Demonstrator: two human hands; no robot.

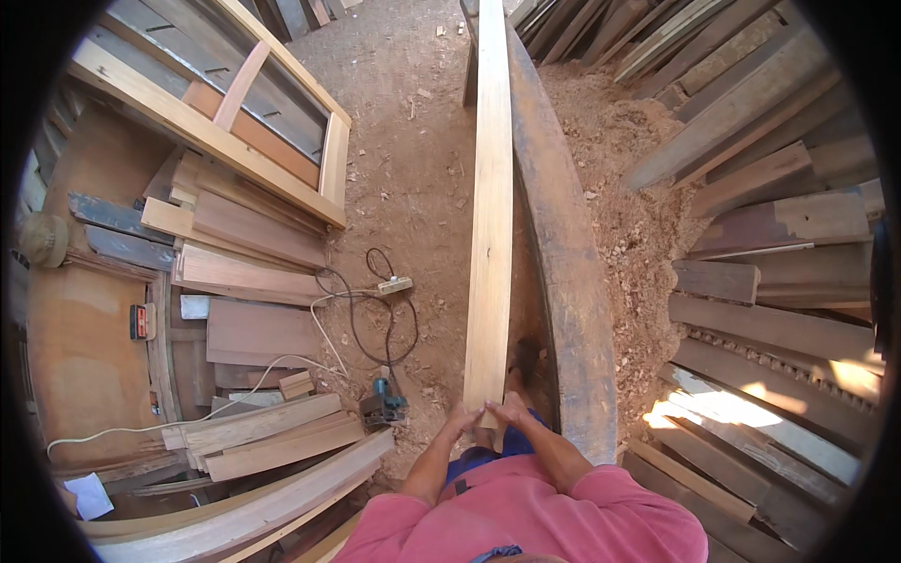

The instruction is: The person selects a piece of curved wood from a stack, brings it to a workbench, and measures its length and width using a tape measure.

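A long, pale wooden plank [490,216] runs away from me up the middle of the head view. Its near end lies between my two hands. My left hand [460,419] grips the left edge of that end, and my right hand [508,410] grips the right edge. Both thumbs rest near the end's top face; the other fingers are mostly hidden. Just right of the plank stands a long, worn wooden bench [572,272], its top darkened.
A green power tool [382,403] sits on the dusty floor at left, near a power strip [394,285] and looped black cable [354,319]. Stacked boards [258,328] and a wooden frame [333,169] line the left; more timber [770,272] and shavings [638,216] lie right.
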